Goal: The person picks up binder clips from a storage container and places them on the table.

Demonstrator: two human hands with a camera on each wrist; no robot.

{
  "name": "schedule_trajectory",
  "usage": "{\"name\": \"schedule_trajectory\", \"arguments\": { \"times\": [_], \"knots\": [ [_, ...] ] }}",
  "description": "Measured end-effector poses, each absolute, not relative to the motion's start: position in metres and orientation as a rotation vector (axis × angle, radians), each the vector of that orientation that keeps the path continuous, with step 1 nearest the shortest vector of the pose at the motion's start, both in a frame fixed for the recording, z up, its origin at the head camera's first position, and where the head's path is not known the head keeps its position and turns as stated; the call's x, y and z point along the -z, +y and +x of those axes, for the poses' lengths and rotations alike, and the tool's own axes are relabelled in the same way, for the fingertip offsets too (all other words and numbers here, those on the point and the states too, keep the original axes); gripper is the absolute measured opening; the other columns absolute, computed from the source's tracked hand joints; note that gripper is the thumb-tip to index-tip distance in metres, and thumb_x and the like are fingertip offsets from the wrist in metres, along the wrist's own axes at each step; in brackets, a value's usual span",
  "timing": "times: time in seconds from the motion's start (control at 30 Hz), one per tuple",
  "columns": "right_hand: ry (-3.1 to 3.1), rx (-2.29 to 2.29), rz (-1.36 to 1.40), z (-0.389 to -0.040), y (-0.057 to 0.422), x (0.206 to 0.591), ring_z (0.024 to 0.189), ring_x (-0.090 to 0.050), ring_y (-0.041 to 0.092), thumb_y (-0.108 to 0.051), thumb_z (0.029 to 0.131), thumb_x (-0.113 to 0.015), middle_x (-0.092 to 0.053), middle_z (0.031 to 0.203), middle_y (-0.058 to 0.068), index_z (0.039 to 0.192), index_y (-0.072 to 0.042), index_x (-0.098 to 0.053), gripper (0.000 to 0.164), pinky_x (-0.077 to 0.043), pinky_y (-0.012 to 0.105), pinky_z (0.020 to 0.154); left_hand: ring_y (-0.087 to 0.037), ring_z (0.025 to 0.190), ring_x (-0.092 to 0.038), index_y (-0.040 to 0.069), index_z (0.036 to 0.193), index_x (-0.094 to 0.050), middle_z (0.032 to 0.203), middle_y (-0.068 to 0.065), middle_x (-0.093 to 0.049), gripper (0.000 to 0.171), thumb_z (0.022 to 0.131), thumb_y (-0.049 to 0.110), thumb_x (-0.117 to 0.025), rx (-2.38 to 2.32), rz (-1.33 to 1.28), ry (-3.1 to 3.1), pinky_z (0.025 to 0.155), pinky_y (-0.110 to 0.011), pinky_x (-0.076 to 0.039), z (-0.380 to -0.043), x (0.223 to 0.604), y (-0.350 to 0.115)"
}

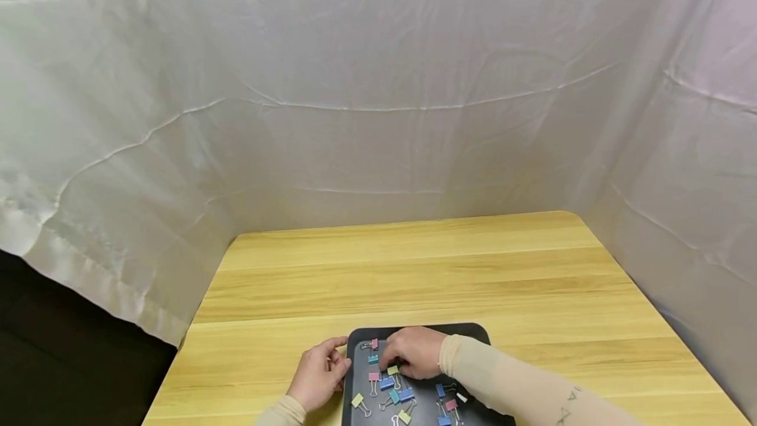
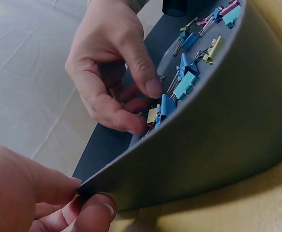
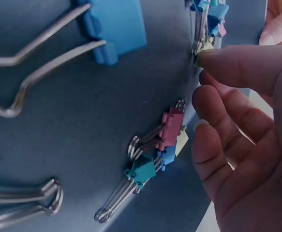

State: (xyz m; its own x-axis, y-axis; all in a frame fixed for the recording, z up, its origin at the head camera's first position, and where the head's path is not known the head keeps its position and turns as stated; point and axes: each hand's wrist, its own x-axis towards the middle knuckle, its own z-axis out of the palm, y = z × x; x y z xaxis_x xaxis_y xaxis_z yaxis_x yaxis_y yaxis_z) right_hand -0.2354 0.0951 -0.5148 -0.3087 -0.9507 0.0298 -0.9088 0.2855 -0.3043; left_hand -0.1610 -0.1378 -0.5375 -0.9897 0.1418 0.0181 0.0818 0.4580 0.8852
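A dark tray (image 1: 467, 331) with binder clips in several colours lies on the table. My left hand (image 1: 316, 373) pinches the tray's left rim; in the left wrist view the thumb lies on top and fingers are below. Over the tray, my right hand (image 1: 416, 352) reaches down with loosely bent fingers, thumb and forefinger apart. A yellow binder clip (image 2: 152, 116) sits right by those fingertips, beside a blue binder clip (image 2: 167, 107). In the right wrist view, a large blue binder clip (image 3: 119, 29) and a red binder clip (image 3: 172, 126) lie on the tray floor.
The wooden table (image 1: 402, 275) extends beyond the tray. Pale curtains (image 1: 378, 150) hang behind it and along both sides. More binder clips, such as a pink one (image 1: 451, 405), lie in the tray's near right part, close to my right sleeve (image 1: 503, 373).
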Motion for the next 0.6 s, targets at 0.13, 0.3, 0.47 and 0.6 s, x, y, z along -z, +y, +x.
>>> {"name": "schedule_trajectory", "arguments": {
  "times": [0.13,0.3,0.47,0.6],
  "knots": [
    [2.383,0.368,-1.754,-0.2344,0.0927,0.5152,0.073,-0.049,-0.007,-0.005,0.072,-0.071,-0.060,0.086,-0.018,0.094,-0.027,-0.070,0.031,-0.041,0.011,0.066,-0.012,0.050,-0.054,-0.006,0.120,-0.052,0.071,-0.002,-0.052,0.038,0.084,0.002,-0.061,-1.595,0.194,2.632,0.043,-0.027,-0.048,-0.1601,0.5369,-0.1383],
    [2.400,0.338,-1.702,-0.2342,0.0932,0.5169,0.070,-0.049,-0.008,-0.011,0.074,-0.073,-0.059,0.083,-0.019,0.090,-0.026,-0.070,0.023,-0.041,0.010,0.063,-0.011,0.051,-0.054,-0.006,0.121,-0.052,0.072,-0.002,-0.052,0.038,0.084,0.001,-0.061,-1.605,0.187,2.620,0.043,-0.027,-0.048,-0.1591,0.5378,-0.1383],
    [2.431,0.319,-1.635,-0.2358,0.0970,0.5196,0.069,-0.049,-0.008,-0.018,0.077,-0.073,-0.059,0.080,-0.017,0.091,-0.024,-0.069,0.016,-0.041,0.011,0.063,-0.012,0.051,-0.054,-0.005,0.121,-0.052,0.072,-0.002,-0.053,0.038,0.084,0.002,-0.061,-1.616,0.187,2.612,0.043,-0.027,-0.049,-0.1589,0.5393,-0.1387],
    [2.451,0.336,-1.592,-0.2372,0.1008,0.5198,0.068,-0.048,-0.007,-0.021,0.078,-0.072,-0.058,0.078,-0.016,0.092,-0.022,-0.069,0.014,-0.041,0.011,0.061,-0.013,0.053,-0.055,-0.006,0.120,-0.052,0.073,-0.003,-0.053,0.038,0.084,0.003,-0.061,-1.625,0.191,2.606,0.044,-0.027,-0.049,-0.1585,0.5398,-0.1393]
  ]
}}
